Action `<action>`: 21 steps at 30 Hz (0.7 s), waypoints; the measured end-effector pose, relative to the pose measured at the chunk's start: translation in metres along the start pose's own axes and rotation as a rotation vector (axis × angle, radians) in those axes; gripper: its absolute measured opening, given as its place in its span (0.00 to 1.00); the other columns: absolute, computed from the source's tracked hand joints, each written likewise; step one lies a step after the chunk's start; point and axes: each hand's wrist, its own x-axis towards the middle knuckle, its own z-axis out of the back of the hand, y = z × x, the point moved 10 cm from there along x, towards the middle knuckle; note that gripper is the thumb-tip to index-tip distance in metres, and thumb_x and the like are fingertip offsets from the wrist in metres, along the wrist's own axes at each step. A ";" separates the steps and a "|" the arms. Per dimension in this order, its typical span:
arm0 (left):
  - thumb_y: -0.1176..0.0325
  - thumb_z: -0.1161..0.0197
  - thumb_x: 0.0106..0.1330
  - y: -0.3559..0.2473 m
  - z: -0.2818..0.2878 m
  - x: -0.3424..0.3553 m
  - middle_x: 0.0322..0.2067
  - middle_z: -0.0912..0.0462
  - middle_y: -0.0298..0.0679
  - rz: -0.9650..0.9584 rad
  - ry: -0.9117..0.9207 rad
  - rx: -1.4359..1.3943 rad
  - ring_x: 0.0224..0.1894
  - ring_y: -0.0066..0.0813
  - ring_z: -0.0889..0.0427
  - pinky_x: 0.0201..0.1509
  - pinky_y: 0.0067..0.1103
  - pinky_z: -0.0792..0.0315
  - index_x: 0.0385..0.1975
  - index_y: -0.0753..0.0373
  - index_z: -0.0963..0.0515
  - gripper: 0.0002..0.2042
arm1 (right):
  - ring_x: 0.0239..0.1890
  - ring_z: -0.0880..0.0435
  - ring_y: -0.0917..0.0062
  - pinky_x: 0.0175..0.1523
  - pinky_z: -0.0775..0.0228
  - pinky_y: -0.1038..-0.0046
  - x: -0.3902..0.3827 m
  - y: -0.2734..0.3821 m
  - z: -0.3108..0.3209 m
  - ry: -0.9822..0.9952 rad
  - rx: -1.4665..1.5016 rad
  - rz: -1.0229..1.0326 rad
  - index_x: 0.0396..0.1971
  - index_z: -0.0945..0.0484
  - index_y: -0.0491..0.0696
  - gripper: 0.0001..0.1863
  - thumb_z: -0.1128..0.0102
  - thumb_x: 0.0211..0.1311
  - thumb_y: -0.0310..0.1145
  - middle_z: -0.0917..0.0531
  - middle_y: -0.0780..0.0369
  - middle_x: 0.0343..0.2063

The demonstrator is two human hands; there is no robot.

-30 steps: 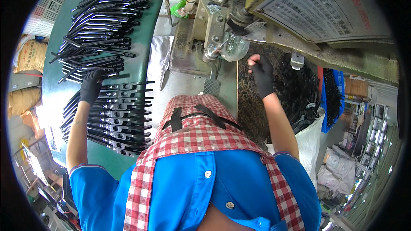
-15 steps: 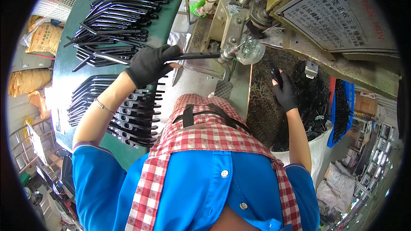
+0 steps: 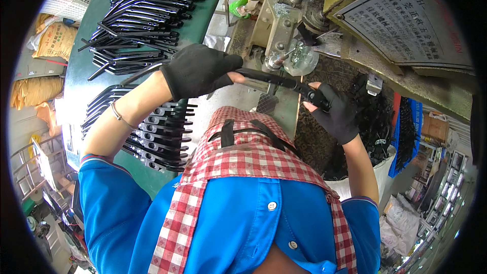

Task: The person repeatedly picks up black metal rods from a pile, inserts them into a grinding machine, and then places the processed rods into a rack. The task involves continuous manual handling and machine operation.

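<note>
My left hand (image 3: 200, 72), in a black glove with bare fingertips, is closed round a black bent metal tube (image 3: 266, 77). The tube's thin tail sticks out behind my wrist, and its other end points right. My right hand (image 3: 335, 111), gloved alike, pinches a black fitting (image 3: 307, 91) against that right end; whether the two are joined cannot be told. Just beyond the tube stands the metal tooling (image 3: 275, 61) of a machine. Beside the tooling, a clear plastic cup (image 3: 302, 60) holds small shiny pieces.
A green table (image 3: 83, 83) on the left carries piled bent black tubes (image 3: 147, 12) and a row of tubes with holed fittings (image 3: 157, 132). On the right, a white sack (image 3: 383, 167) holds black parts (image 3: 373, 116), beside a blue crate (image 3: 413, 132). The machine's plate (image 3: 401, 20) overhangs the upper right.
My right hand has come left with its black fitting to the tube's end. My left hand has moved slightly right and drawn the tube nearer, away from the tooling.
</note>
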 end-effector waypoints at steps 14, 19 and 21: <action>0.49 0.50 0.68 0.006 -0.034 0.007 0.20 0.21 0.50 0.135 0.194 -0.051 0.27 0.53 0.20 0.33 0.41 0.29 0.31 0.61 0.21 0.21 | 0.26 0.20 0.56 0.32 0.30 0.62 0.026 0.011 -0.021 0.338 -0.212 -0.086 0.36 0.22 0.51 0.20 0.33 0.51 0.51 0.22 0.53 0.21; 0.48 0.52 0.69 0.015 -0.038 0.013 0.22 0.20 0.52 0.171 0.213 -0.174 0.28 0.54 0.20 0.36 0.42 0.29 0.34 0.61 0.20 0.22 | 0.27 0.20 0.57 0.33 0.31 0.62 0.035 0.015 -0.013 0.240 -0.347 -0.030 0.36 0.23 0.50 0.20 0.34 0.53 0.50 0.21 0.54 0.22; 0.48 0.53 0.69 0.021 -0.032 0.023 0.22 0.20 0.52 0.189 0.199 -0.180 0.29 0.54 0.21 0.36 0.42 0.29 0.36 0.60 0.20 0.21 | 0.28 0.20 0.57 0.33 0.31 0.62 0.045 0.002 -0.012 0.205 -0.355 -0.015 0.37 0.23 0.49 0.20 0.35 0.54 0.50 0.21 0.54 0.24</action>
